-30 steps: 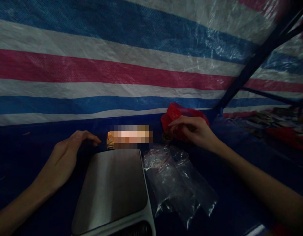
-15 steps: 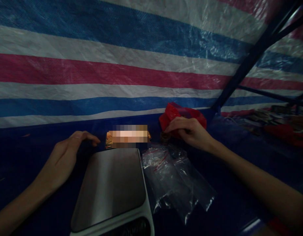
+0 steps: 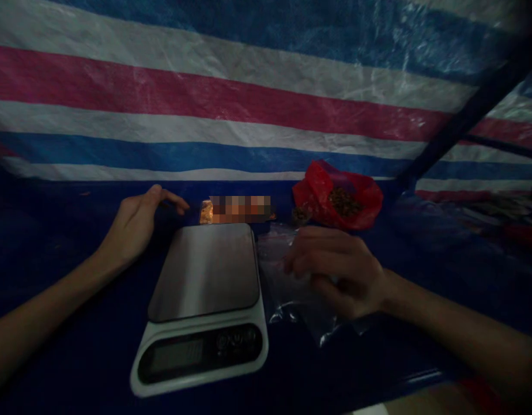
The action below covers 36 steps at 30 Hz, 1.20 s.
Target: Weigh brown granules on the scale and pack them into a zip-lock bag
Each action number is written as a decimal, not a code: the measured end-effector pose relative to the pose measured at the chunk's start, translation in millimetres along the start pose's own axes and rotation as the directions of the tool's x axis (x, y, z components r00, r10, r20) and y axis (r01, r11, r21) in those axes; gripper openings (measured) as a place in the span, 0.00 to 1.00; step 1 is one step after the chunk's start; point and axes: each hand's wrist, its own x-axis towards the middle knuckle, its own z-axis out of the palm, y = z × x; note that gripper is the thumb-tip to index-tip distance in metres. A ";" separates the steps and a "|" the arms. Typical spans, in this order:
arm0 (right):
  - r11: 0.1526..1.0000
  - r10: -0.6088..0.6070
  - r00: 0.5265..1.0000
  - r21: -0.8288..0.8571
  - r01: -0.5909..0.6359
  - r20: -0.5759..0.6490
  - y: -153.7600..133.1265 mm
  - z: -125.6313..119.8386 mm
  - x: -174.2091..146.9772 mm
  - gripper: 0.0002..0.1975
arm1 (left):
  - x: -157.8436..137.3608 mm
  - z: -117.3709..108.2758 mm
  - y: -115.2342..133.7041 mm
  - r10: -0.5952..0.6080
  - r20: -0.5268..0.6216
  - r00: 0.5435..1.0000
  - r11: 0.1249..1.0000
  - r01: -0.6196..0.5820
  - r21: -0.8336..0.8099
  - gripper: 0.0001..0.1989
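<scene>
My left hand (image 3: 138,222) rests on the blue surface left of a kitchen scale (image 3: 205,274). Its fingers are loosely bent and empty, near a lit phone (image 3: 206,212) whose screen is mostly blurred out. Over some clear zip bags (image 3: 278,285) hovers my right hand (image 3: 335,268), slightly smeared, fingers bent and thumb apart, with nothing visible in it. Whether it touches the bags I cannot tell. Behind it stands a red plastic bag (image 3: 367,210), its mouth wide, with small brown pieces (image 3: 344,200) inside. A small clump of similar brown bits (image 3: 301,214) lies beside it.
A striped tarp (image 3: 205,98) hangs behind the blue surface (image 3: 97,357). At the right a dark blue metal bar (image 3: 460,124) slants upward. Further right lie more items (image 3: 503,207), too dark to make out.
My right hand has drawn back from the red bag toward me, over the clear bags, uncovering the brown pieces. My left hand stays by the phone. The view has tilted down, showing the scale's display.
</scene>
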 end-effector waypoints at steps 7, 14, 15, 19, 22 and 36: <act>0.981 -0.194 0.939 0.040 0.191 0.285 -31.3 22.9 -1.5 0.10 | 3.8 7.3 -10.5 -0.061 -0.103 0.993 0.966 0.032 -0.257 0.27; 0.993 -0.115 0.953 0.058 0.103 0.280 -31.4 24.2 -2.1 0.09 | 4.5 6.1 -12.6 -0.076 -0.130 0.989 0.958 0.036 -0.284 0.28; 0.995 -0.098 0.954 0.054 0.086 0.283 -32.4 24.2 -1.5 0.10 | 4.2 6.0 -11.6 -0.080 -0.127 0.989 0.959 0.042 -0.281 0.28; 1.000 -0.021 0.952 -0.002 0.023 0.304 -38.1 26.6 1.1 0.12 | 2.6 6.1 -7.8 -0.107 -0.113 0.988 0.958 0.072 -0.277 0.28; 1.000 -0.023 0.963 0.014 0.020 0.268 -40.1 30.3 2.8 0.11 | 1.5 6.2 -5.5 -0.113 -0.099 0.989 0.957 0.081 -0.278 0.28; 0.790 0.337 0.903 -0.441 -0.426 -0.267 46.1 -18.6 -13.1 0.16 | 0.3 1.6 7.2 -0.102 -0.083 0.991 0.976 0.084 -0.199 0.29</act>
